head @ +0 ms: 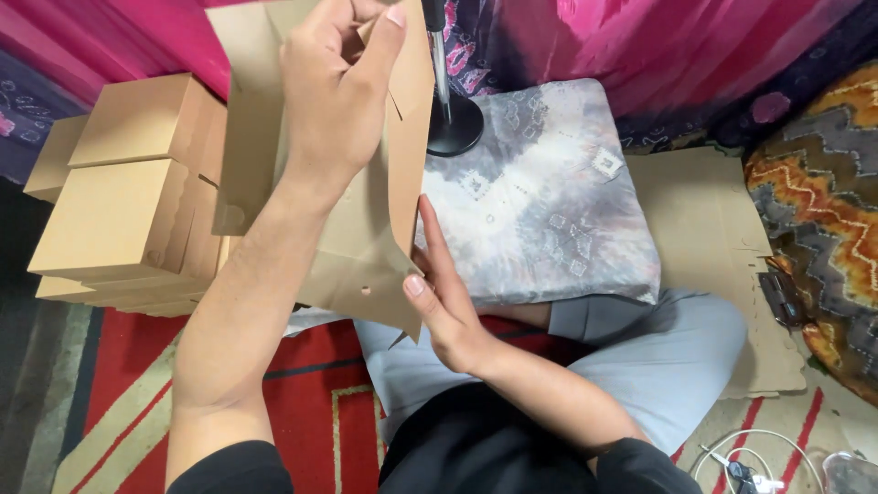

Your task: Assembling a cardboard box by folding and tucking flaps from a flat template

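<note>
Folded boxes [119,197] stack at my left; a grey cushion [540,206] carries a black stand [455,123].

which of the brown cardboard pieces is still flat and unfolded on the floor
The flat brown cardboard sheet right of the grey cushion; the stacked boxes are folded, and the hands hold another piece.

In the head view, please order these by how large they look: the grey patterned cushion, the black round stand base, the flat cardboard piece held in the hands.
1. Flat cardboard piece and grey patterned cushion: alike; the cardboard is nearer the camera, so unsure.
2. Black round stand base: clearly smallest.
</note>
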